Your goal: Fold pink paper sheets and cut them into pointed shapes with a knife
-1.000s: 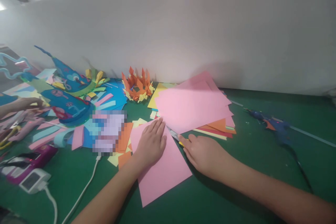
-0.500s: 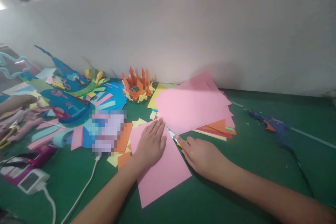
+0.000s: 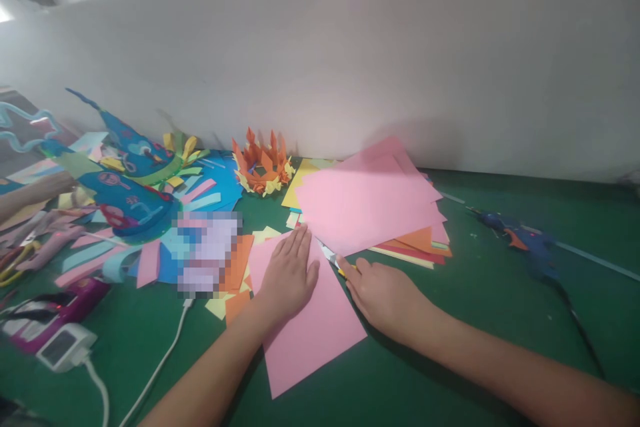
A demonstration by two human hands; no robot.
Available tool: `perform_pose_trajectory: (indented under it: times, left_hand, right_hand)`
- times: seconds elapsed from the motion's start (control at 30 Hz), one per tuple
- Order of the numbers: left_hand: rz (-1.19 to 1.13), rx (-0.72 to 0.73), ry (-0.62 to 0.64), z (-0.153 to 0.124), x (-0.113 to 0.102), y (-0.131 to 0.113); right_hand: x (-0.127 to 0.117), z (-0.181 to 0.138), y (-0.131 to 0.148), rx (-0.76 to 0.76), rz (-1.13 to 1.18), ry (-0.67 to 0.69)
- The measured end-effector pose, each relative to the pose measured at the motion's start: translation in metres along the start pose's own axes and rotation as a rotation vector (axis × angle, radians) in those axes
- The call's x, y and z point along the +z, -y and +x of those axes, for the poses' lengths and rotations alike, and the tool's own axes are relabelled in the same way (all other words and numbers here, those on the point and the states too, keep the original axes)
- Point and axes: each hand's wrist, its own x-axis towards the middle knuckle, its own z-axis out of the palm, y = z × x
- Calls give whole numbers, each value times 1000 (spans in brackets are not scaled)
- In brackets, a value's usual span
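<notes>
My left hand lies flat on a pink paper sheet, its fingers stretched out toward the top edge. In my right hand is a utility knife with a yellow part showing between the fingers. The silvery blade end points up and left, along the sheet's right edge near its upper corner. Most of the knife's handle is hidden under my fingers. Just beyond the blade lies a stack of larger pink sheets, with orange, red and yellow sheets poking out below.
An orange and yellow paper crown stands by the wall. Blue cone hats and paper strips fill the left, where another person's hand reaches in. A blue glue gun with a cord lies right. A white cable crosses the green table.
Both hands and the pink sheet stay almost in place. More of the knife's blade end shows, and the other person's hand at the left has shifted slightly.
</notes>
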Motion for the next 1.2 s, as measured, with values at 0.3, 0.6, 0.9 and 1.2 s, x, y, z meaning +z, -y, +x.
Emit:
perform_pose_trajectory:
  times: [0.3,0.6,0.9,1.2]
  left_hand:
    - [-44,-16,15,-1,1,1]
    - [-90,-7,-30,-1,1,1]
    - [-86,-26,-21,-1,-3,-1]
    - [-106,-29,-28,0,-5,-2]
  right_hand:
    - [1,10,-2,4,-23,16]
    - [-1,23,-4,-1,1,-36]
    - [4,22,-6,15,2,-46]
    - [7,19,-22,58,34,-115]
